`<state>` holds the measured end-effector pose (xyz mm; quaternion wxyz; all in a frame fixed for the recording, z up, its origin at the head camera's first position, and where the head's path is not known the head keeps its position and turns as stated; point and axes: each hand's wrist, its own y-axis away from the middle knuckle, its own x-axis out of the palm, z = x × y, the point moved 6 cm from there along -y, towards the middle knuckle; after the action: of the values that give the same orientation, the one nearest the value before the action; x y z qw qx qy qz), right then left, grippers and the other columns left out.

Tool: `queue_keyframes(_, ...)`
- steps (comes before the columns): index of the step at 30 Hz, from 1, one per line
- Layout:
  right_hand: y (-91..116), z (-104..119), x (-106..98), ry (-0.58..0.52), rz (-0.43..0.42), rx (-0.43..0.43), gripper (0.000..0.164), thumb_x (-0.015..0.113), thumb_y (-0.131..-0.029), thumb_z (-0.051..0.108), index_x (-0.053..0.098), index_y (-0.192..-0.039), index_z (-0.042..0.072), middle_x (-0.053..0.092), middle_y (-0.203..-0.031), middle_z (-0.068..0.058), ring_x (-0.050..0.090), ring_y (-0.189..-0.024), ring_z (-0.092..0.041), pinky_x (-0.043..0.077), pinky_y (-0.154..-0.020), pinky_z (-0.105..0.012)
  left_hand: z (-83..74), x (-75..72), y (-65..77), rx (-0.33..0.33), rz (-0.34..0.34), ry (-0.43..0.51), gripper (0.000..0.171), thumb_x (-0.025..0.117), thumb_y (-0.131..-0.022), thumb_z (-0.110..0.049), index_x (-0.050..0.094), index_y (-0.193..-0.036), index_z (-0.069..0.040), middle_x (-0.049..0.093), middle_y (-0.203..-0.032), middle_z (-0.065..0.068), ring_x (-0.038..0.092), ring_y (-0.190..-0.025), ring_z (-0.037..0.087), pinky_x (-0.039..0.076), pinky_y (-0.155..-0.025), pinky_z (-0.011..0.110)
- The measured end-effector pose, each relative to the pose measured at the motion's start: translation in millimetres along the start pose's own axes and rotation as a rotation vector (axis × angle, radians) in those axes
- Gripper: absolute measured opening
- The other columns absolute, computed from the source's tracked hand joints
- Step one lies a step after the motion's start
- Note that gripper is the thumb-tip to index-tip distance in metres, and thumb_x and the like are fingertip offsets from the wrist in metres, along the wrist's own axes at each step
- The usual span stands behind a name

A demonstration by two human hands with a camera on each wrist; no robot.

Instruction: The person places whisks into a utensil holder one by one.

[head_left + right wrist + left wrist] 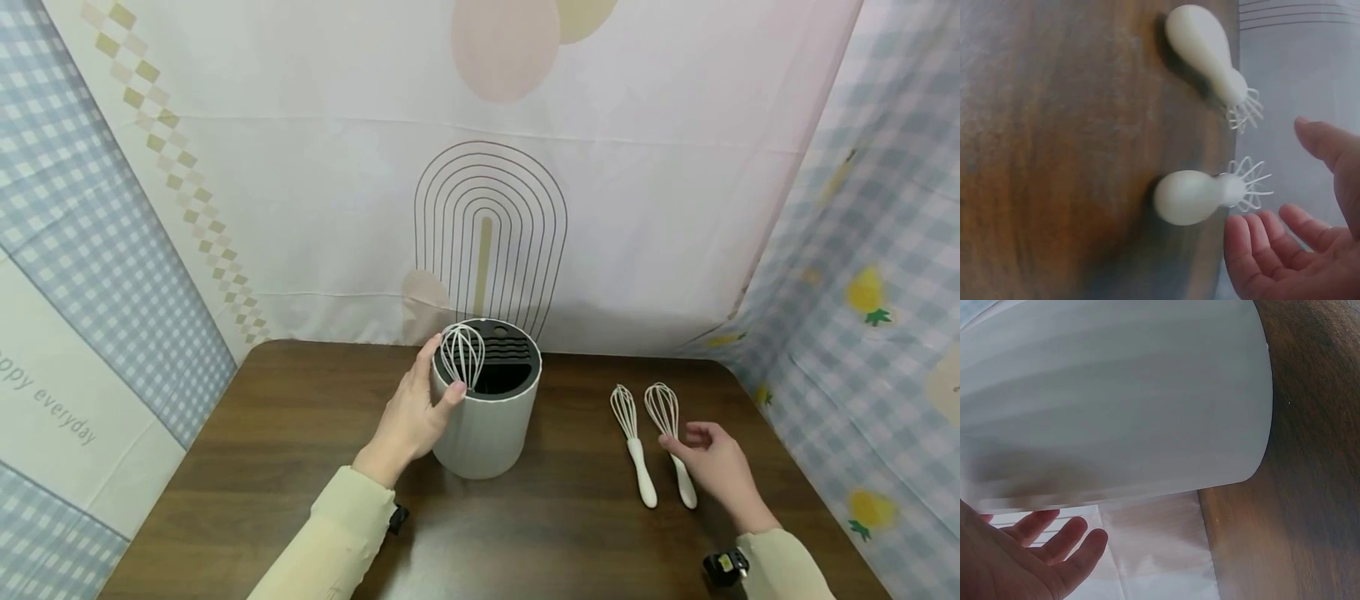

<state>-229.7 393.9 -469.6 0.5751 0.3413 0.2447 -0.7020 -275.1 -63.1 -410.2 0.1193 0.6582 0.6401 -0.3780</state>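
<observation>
A white utensil holder [487, 433] with a black slotted top stands upright on the brown table. One whisk [463, 354] is in it, wire loops uppermost and its handle hidden inside. My left hand [410, 414] spreads along the holder's left side, thumb and forefinger at the rim; in the left wrist view its loosely bent fingers [1087, 549] extend past the holder's wall. Two more white whisks lie on the right, a left one [637, 467] and a right one [686, 483]. My right hand [712, 462] hovers over the right whisk, thumb and fingers apart.
The wooden table [300, 467] meets a patterned cloth backdrop [337, 208] behind the holder. A blue checked cloth [817, 333] hangs along the right side, close to the right hand. Another checked cloth [97, 192] hangs at left.
</observation>
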Motion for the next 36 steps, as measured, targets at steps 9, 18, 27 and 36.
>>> queue_keyframes(9,-3.8,-17.2,6.8,0.015,0.048,0.081,0.089,0.062,-0.087,0.058,0.037,-0.137,-0.011,0.050,-0.129,-0.033,0.050,-0.114,-0.046,0.042,-0.088,-0.055,-0.3,1.2,-0.9,0.002,0.004,0.003,0.077,0.043,-0.091,-0.065,0.004,-0.153,-0.042,0.032,-0.153,0.010,0.035,-0.136,0.031,0.037,-0.095,0.064)
queue_keyframes(18,-1.9,-24.5,12.8,-0.005,0.076,0.097,0.081,0.064,-0.089,0.050,0.040,-0.133,-0.014,0.053,-0.120,-0.033,0.055,-0.106,-0.042,0.047,-0.081,-0.049,-1.0,2.6,0.5,0.010,0.005,0.010,0.077,0.043,-0.091,-0.065,0.005,-0.153,-0.042,0.032,-0.153,0.011,0.035,-0.136,0.032,0.037,-0.094,0.064)
queue_keyframes(27,-6.4,-27.1,15.1,-0.033,0.054,0.108,0.061,0.067,-0.090,0.034,0.049,-0.124,-0.014,0.061,-0.104,-0.023,0.059,-0.089,-0.029,0.048,-0.067,-0.036,-1.2,1.6,-0.1,0.018,-0.009,0.007,0.077,0.043,-0.091,-0.065,0.006,-0.154,-0.040,0.033,-0.153,0.011,0.036,-0.135,0.033,0.038,-0.093,0.065)
queue_keyframes(36,-7.9,-27.5,17.8,-0.056,0.056,0.097,0.042,0.065,-0.092,0.023,0.058,-0.112,-0.013,0.067,-0.095,-0.016,0.059,-0.078,-0.019,0.047,-0.063,-0.032,-0.2,0.7,-0.2,0.018,-0.018,0.010,0.077,0.045,-0.091,-0.063,0.008,-0.154,-0.039,0.034,-0.152,0.011,0.037,-0.134,0.033,0.038,-0.093,0.064)
